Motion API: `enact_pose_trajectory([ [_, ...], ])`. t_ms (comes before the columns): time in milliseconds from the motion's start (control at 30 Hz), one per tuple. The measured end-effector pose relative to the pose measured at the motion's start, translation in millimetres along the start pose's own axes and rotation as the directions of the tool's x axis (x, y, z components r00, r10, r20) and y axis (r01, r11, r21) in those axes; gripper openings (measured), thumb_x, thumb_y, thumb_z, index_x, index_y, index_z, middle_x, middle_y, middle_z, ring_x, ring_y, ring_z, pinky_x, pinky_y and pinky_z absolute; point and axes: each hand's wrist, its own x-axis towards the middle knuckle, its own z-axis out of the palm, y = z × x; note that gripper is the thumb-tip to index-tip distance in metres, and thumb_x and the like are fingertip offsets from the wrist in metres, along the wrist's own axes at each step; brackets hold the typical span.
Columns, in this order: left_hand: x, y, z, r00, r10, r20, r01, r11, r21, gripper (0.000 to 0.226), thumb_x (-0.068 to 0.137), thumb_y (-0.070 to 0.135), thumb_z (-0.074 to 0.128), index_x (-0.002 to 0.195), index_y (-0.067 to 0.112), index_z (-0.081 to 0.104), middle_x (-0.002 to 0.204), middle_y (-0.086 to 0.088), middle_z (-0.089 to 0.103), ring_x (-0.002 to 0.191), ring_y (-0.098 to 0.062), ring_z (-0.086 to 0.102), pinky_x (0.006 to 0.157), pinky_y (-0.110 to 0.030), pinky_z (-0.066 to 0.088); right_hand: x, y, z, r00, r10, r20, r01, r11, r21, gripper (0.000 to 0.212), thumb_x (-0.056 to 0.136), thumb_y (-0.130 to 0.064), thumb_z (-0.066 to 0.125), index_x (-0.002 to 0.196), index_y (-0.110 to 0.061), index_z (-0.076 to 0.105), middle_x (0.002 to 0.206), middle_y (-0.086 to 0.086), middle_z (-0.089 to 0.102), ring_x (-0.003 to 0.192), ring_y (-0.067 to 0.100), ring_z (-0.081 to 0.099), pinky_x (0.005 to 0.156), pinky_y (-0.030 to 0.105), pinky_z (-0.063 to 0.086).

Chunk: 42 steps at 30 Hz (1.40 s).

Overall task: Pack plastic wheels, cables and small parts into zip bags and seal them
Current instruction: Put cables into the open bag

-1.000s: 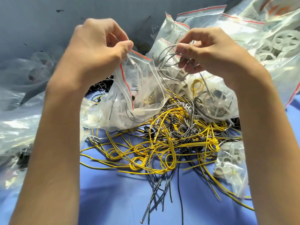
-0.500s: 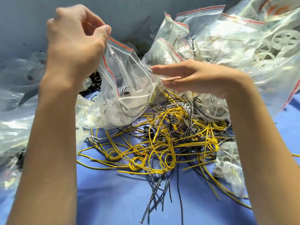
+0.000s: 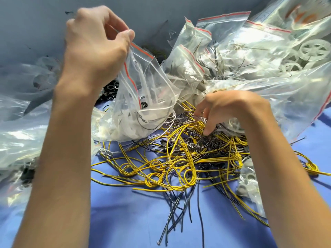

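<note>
As left hand point(image 3: 95, 49) pinches bag point(image 3: 152, 97), right hand point(image 3: 231, 110) has reached cables point(image 3: 179, 158)

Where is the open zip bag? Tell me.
Head view, left of centre: the left hand pinches the open zip bag by its rim, beside the yellow cables.

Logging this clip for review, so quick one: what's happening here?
A person is packing cables. The left hand pinches the red-striped rim of an open zip bag, holding it up; a few wires are inside. The right hand reaches into the cable pile on the blue table, fingers curled in it; whether it grips anything is unclear. Filled bags lie behind.
</note>
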Motion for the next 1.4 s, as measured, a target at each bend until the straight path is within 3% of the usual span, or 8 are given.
enact_pose_trajectory([
  [233,-1,0,-4,1.000,-0.004,0.001,0.004,1.000,0.003,0.010,0.085,0.035,0.059,0.088,0.026,0.063,0.076,0.004,0.063,0.060,0.004,0.053,0.064,-0.014,0.040,-2,7,0,0.981,-0.101,-0.165,0.116,0.990,0.080,0.022,0.080,-0.016,0.067,0.089,-0.035,0.062,0.095,-0.007,0.063,0.079,0.009,0.059,0.060,0.024,0.045],
  [367,-1,1,-2,1.000,-0.006,-0.004,0.006,1.000,0.011,0.011,0.084,0.036,0.059,0.088,0.026,0.063,0.078,0.003,0.065,0.061,-0.001,0.053,0.065,-0.016,0.039,-15,14,-16,0.889,-0.163,-0.428,0.289,0.925,0.247,0.019,0.085,-0.014,0.064,0.096,-0.029,0.068,0.089,-0.006,0.067,0.069,0.005,0.057,0.045,0.015,0.041],
  [500,-1,3,1,1.000,0.007,0.004,-0.007,1.000,0.025,0.011,0.084,0.035,0.059,0.087,0.026,0.063,0.079,0.002,0.065,0.064,-0.004,0.053,0.066,-0.016,0.039,-22,12,-27,0.743,-0.030,-0.669,0.469,0.736,0.488,0.023,0.084,-0.009,0.066,0.104,-0.019,0.070,0.091,0.004,0.072,0.079,0.016,0.068,0.069,0.027,0.053],
  [567,-1,3,2,1.000,0.013,0.011,-0.014,1.000,0.028,0.012,0.084,0.035,0.059,0.087,0.025,0.064,0.077,0.002,0.064,0.061,-0.001,0.052,0.066,-0.016,0.038,-23,13,-31,0.691,0.029,-0.722,0.483,0.725,0.491,0.025,0.082,-0.011,0.068,0.106,-0.018,0.070,0.091,0.002,0.071,0.072,0.004,0.067,0.065,0.016,0.052],
  [800,-4,6,4,0.999,0.031,0.039,-0.032,0.999,0.023,0.010,0.084,0.035,0.060,0.087,0.026,0.064,0.076,0.004,0.064,0.061,-0.001,0.053,0.065,-0.017,0.038,-20,28,-31,0.718,0.141,-0.682,0.261,0.854,0.451,0.011,0.081,-0.029,0.070,0.090,-0.024,0.074,0.076,0.002,0.069,0.067,0.010,0.063,0.059,0.014,0.047],
  [967,-5,7,8,0.998,0.043,0.056,-0.044,0.999,0.015,0.009,0.085,0.032,0.060,0.088,0.024,0.064,0.075,0.004,0.063,0.061,0.002,0.051,0.063,-0.015,0.038,-21,33,-36,0.666,0.265,-0.698,0.360,0.704,0.612,0.039,0.087,-0.040,0.049,0.081,-0.002,0.060,0.096,0.026,0.066,0.095,0.037,0.064,0.089,0.053,0.050],
  [1133,-6,10,9,0.996,0.051,0.076,-0.051,0.999,-0.011,0.011,0.084,0.032,0.060,0.088,0.023,0.065,0.075,0.002,0.064,0.062,-0.003,0.053,0.065,-0.017,0.037,-31,21,-37,0.659,0.263,-0.704,0.626,0.326,0.708,0.016,0.096,-0.020,0.047,0.081,-0.022,0.041,0.090,0.001,0.071,0.086,0.011,0.072,0.080,0.034,0.055],
  [1400,-11,15,10,0.975,0.085,0.206,-0.084,0.996,-0.017,0.006,0.086,0.030,0.062,0.084,0.025,0.065,0.073,0.008,0.065,0.060,0.000,0.054,0.058,-0.012,0.040,-36,-2,-35,0.679,0.041,-0.733,0.709,0.223,0.669,0.023,0.095,-0.001,0.039,0.080,-0.018,0.033,0.061,-0.001,0.069,0.063,0.017,0.070,0.070,0.034,0.059],
])
